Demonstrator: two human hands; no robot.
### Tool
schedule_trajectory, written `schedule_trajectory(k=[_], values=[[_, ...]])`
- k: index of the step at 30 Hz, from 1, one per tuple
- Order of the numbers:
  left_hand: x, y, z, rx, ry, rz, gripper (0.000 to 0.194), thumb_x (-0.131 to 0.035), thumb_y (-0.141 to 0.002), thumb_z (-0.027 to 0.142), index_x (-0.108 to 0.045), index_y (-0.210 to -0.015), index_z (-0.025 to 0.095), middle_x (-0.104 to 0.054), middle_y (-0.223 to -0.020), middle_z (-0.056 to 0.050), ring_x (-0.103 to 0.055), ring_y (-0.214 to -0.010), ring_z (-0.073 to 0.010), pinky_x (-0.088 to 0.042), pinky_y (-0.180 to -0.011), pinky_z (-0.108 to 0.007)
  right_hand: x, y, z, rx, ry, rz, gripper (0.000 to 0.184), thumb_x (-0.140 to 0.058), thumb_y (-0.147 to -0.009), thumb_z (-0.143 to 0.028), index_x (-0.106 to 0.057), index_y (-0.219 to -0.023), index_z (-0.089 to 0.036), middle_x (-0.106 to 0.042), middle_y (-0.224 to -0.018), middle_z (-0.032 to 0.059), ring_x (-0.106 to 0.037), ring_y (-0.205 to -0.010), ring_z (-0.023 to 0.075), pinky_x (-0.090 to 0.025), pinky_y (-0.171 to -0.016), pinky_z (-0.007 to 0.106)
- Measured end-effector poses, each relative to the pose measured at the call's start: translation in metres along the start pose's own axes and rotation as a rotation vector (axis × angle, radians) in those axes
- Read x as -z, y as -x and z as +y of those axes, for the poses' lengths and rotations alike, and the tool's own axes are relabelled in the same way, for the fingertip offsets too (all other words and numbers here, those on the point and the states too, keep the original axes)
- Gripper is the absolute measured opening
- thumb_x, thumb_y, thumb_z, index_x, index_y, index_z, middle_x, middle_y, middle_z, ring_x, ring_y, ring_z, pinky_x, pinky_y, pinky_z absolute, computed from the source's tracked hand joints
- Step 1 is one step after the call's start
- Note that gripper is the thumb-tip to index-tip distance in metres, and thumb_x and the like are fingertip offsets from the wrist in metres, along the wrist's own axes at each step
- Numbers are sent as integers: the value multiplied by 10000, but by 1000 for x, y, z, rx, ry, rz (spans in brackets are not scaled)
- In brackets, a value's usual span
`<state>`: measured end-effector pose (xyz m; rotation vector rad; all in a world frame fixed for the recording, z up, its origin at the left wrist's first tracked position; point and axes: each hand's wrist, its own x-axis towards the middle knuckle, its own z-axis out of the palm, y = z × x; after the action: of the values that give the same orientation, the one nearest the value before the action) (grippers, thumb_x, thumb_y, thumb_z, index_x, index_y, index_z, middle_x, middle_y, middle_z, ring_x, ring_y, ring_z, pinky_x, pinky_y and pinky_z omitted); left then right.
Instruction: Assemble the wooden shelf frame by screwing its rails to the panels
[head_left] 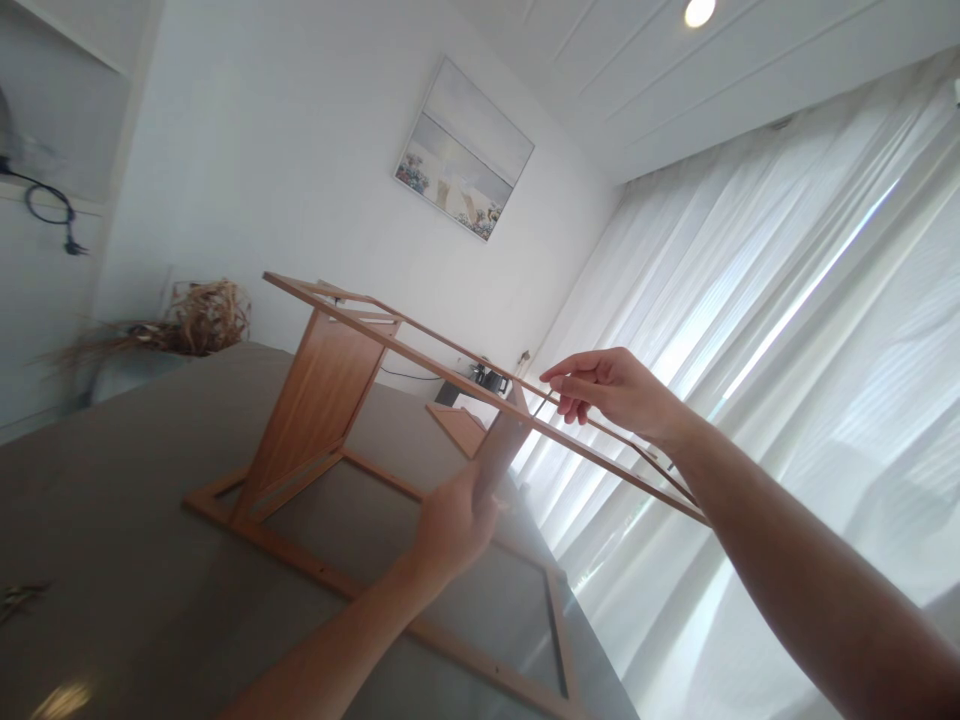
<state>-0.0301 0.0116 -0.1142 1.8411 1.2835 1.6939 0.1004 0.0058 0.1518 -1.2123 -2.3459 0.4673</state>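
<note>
My left hand [454, 530] is closed around a wooden panel [504, 445] that stands between the lower and upper wooden frames. Above it, my right hand [600, 385] pinches a thin dark rod, which looks like a hex key [544, 402]. The rod's tip meets the near rail of the upper frame [442, 365], over the top end of the held panel. The lower frame [322, 572] lies flat on the grey table. A slatted wooden panel [319, 390] stands upright between the two frames at the left.
The grey table [97, 510] carries a loose wooden piece [457, 428] behind the frames. Small hardware [21, 597] lies at the far left. Dried plant stems [210, 318] are beyond the table, and sheer curtains [787, 330] hang along the right.
</note>
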Motion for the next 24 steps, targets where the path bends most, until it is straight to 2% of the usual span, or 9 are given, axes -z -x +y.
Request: schedule_trajectory(k=[4, 12, 24], values=[[-1, 0, -1, -7, -6, 7, 105, -557, -898, 233, -628, -975, 218, -644, -768, 1, -628, -714, -192, -335, -639, -282, 1, 1, 1, 0, -20, -31, 413, -820, -827, -508, -795, -1055, -164, -771, -729, 63, -724, -639, 171, -579, -554, 256], [0, 1, 0, 3, -7, 0, 113, -553, -900, 225, -628, -983, 222, -647, -767, -1, -627, -715, -195, -324, -633, -283, -2, -3, -2, -26, -83, -19, 354, -849, -797, -460, -808, -969, -154, -742, -642, 53, -699, -570, 165, -543, -501, 246], [0, 1, 0, 8, 4, -10, 124, -544, -899, 211, -627, -989, 224, -656, -786, -2, -638, -737, -197, -331, -643, -279, -4, -3, -3, -54, -90, -41, 354, -836, -799, -446, -810, -982, -144, -731, -607, 51, -693, -551, 169, -541, -492, 250]])
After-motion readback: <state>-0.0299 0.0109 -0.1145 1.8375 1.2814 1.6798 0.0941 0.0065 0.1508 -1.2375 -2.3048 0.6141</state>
